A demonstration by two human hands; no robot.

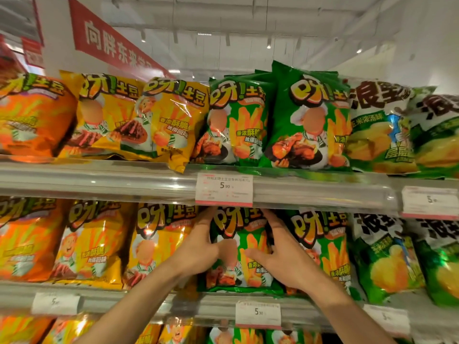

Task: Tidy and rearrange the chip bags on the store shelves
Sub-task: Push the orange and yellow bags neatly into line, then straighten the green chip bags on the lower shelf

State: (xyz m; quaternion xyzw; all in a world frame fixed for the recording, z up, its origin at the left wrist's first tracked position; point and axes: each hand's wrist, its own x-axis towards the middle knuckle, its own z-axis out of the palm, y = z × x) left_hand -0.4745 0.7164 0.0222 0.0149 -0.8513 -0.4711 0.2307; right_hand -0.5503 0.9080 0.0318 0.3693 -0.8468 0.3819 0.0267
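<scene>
Both hands grip one green chip bag point(238, 249) on the middle shelf point(99, 301): left hand point(198, 249) fingers point(205, 223) along its left edge, right hand point(285, 259) fingers point(275, 227) behind its right edge, thumbs across the front.

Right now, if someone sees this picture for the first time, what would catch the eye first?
Two hands reach in from below, the left hand and right hand pressed on either side of a green bag on the middle shelf. Above it hangs a white price tag reading 5.90. On the top shelf, one yellow bag droops over the shelf edge.
</scene>
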